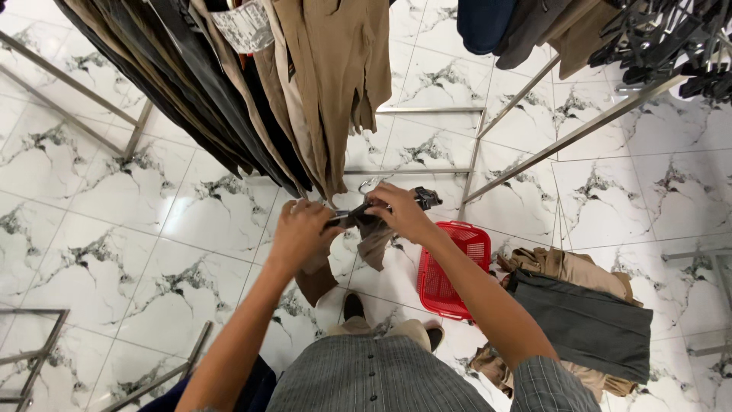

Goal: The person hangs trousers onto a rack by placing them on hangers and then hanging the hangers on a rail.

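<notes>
Two hands grip black hanger [381,207] with brown pants [374,240] clipped on it. Left hand [301,233] fingers curled tight on left end. Right hand [402,214] fingers closed over middle. Hanging pants [305,91] above. Red basket [454,271] and clothes pile [579,320] on floor [137,229], right side.
</notes>
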